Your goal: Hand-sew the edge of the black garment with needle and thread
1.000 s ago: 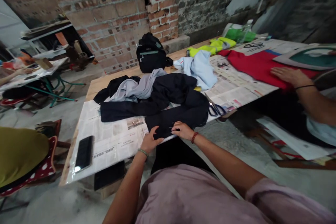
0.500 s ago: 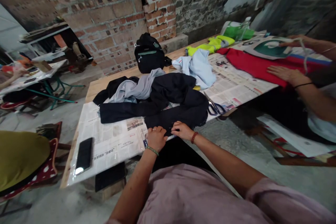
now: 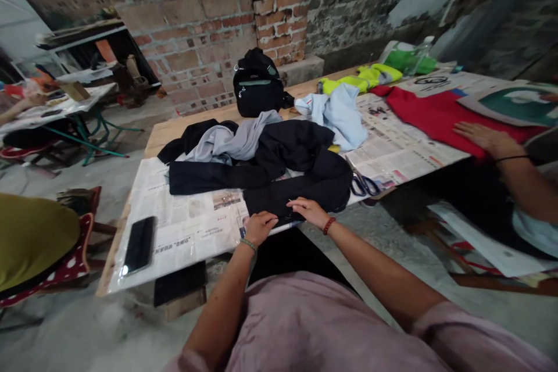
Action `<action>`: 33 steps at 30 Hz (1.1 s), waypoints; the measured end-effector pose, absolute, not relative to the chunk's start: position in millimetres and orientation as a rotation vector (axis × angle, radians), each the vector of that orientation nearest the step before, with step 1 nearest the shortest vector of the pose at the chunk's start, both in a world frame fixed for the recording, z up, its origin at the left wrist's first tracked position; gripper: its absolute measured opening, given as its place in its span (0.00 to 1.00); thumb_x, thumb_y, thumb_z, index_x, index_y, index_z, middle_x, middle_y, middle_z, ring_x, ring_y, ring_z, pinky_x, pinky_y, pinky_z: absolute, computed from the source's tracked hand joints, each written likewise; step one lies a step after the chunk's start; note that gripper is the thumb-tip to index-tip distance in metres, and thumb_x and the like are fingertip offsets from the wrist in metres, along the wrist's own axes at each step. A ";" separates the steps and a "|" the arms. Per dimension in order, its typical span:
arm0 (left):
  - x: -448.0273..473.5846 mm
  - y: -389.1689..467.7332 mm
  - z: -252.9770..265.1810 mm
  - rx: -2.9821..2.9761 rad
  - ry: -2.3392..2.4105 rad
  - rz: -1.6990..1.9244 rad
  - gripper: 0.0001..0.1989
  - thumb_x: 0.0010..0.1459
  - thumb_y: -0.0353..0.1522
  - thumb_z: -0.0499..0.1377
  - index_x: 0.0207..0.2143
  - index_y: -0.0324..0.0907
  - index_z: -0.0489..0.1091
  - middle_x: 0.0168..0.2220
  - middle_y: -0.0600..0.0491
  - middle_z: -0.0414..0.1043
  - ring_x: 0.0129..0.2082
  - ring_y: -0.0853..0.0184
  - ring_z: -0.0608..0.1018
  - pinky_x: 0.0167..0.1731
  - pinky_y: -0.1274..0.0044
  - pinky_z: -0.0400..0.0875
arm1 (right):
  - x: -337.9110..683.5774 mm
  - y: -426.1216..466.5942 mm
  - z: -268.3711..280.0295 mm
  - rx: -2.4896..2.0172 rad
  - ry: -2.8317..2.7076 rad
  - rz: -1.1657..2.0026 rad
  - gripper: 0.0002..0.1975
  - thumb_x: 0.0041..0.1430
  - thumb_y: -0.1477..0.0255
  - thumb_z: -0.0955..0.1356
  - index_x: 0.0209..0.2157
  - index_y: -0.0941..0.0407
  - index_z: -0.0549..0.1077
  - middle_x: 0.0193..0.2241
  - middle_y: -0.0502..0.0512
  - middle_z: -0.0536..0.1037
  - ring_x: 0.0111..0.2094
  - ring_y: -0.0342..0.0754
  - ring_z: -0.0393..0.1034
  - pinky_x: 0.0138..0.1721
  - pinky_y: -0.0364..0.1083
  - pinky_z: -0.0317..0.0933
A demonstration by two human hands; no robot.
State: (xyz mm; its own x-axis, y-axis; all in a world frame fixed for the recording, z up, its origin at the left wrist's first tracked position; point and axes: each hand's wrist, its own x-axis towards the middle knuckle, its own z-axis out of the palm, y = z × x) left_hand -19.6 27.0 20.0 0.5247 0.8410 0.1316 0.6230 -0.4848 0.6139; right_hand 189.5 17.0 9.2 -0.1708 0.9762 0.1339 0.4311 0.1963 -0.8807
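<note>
Newspaper-covered table (image 3: 163,136): near section of dark garment (image 3: 300,189) laid out, remainder bunched; handwork apparently unfinished. Left hand (image 3: 260,228) pinches its near edge; right hand (image 3: 311,213) nearly closed, hold unclear.

Reaches forward with left arm (image 3: 222,293) and right arm (image 3: 379,264), angling both inward. Holds the left hand (image 3: 260,226) knuckles up, with fingers bunched and pointing right; holds the right hand (image 3: 310,211) slightly farther forward, near the left, with thumb and forefinger pinched together.
</note>
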 end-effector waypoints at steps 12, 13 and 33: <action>-23.7 25.9 21.3 2.251 1.200 0.591 0.08 0.54 0.33 0.53 0.30 0.43 0.72 0.31 0.56 0.73 0.32 0.71 0.73 0.35 0.79 0.62 | 178.5 32.7 21.3 -1.357 -1.681 1.229 0.08 0.51 0.73 0.61 0.33 0.58 0.69 0.24 0.50 0.72 0.21 0.39 0.66 0.25 0.40 0.60; -23.8 25.9 21.1 2.259 1.204 0.587 0.08 0.54 0.33 0.53 0.30 0.44 0.72 0.31 0.56 0.73 0.32 0.71 0.73 0.36 0.79 0.62 | 177.4 34.0 22.3 -1.377 -1.771 1.144 0.07 0.50 0.73 0.62 0.30 0.58 0.70 0.25 0.50 0.71 0.22 0.40 0.66 0.26 0.40 0.60; -23.1 30.7 12.7 2.273 1.194 0.615 0.09 0.54 0.33 0.53 0.33 0.45 0.73 0.31 0.56 0.73 0.31 0.72 0.73 0.33 0.81 0.65 | 176.7 37.2 18.2 -1.234 -2.290 0.784 0.11 0.50 0.80 0.62 0.30 0.56 0.76 0.28 0.52 0.68 0.29 0.40 0.64 0.33 0.39 0.58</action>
State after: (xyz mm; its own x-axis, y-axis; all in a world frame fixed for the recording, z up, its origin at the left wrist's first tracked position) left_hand -23.1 30.7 12.7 0.5143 0.8428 0.1589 0.6185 -0.4928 0.6120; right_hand 176.7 37.2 18.2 -0.5170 0.8506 0.0964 0.6130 0.4464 -0.6519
